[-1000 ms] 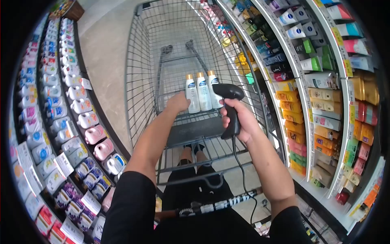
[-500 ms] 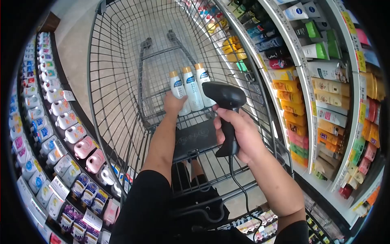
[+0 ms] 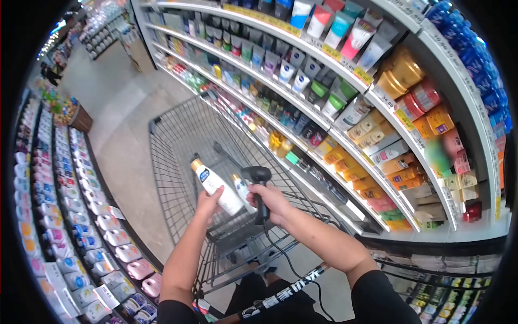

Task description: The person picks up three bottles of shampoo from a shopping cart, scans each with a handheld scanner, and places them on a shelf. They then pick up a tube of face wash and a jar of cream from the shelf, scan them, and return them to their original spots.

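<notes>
A white bottle with a gold cap and dark blue label (image 3: 221, 189) is gripped by my left hand (image 3: 208, 204), tilted above the cart's near end. My right hand (image 3: 272, 203) is closed around the handle of a black scanner (image 3: 258, 181), whose cord hangs down toward my lap. Between the held bottle and the scanner, another white bottle with a gold cap (image 3: 240, 187) shows in the cart. The metal cart (image 3: 175, 135) stands in front of me. Whether a third bottle is behind the hands cannot be seen.
Curved-looking shelves (image 3: 324, 127) with tubes and bottles run along the right. Lower rows of jugs and packs (image 3: 116, 237) line the left. Grey floor (image 3: 110, 121) stretches ahead, past a brown display stand (image 3: 81, 120).
The view has tipped up and turned right. My left hand has lifted one bottle out from the group standing in the cart. My right hand still holds the scanner.
</notes>
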{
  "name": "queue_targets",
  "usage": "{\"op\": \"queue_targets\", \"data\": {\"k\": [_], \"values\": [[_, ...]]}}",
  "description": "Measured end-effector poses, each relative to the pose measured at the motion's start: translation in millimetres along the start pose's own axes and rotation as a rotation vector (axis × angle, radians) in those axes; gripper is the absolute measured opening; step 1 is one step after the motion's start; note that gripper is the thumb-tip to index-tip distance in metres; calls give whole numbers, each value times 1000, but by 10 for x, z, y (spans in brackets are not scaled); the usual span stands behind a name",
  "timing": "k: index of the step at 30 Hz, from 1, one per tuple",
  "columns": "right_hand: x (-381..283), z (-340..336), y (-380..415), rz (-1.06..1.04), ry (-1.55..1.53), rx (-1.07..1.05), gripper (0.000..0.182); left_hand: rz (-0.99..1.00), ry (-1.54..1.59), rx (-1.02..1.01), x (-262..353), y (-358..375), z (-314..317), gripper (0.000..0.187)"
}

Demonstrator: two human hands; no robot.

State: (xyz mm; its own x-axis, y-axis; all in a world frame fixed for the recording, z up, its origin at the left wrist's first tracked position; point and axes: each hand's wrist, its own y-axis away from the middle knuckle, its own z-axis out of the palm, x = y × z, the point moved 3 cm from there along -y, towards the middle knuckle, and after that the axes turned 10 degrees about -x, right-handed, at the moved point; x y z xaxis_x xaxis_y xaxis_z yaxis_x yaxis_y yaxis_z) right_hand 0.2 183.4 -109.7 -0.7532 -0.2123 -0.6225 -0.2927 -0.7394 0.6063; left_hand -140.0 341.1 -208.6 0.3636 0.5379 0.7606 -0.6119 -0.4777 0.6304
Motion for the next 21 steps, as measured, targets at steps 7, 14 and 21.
{"op": "queue_targets", "data": {"k": [7, 14, 21], "values": [[-216, 310, 1444, -68, -34, -197, 29, 274, 309, -343, 806, 1801, 653, 45], [306, 60, 2553, -337, 324, -161, 43, 324, 599, -466, 257, 2764, 1419, 47], [533, -202, 3273, -623, 492, -190, 36, 299, 608, -396, -64, 3066, 1891, 49]]}}
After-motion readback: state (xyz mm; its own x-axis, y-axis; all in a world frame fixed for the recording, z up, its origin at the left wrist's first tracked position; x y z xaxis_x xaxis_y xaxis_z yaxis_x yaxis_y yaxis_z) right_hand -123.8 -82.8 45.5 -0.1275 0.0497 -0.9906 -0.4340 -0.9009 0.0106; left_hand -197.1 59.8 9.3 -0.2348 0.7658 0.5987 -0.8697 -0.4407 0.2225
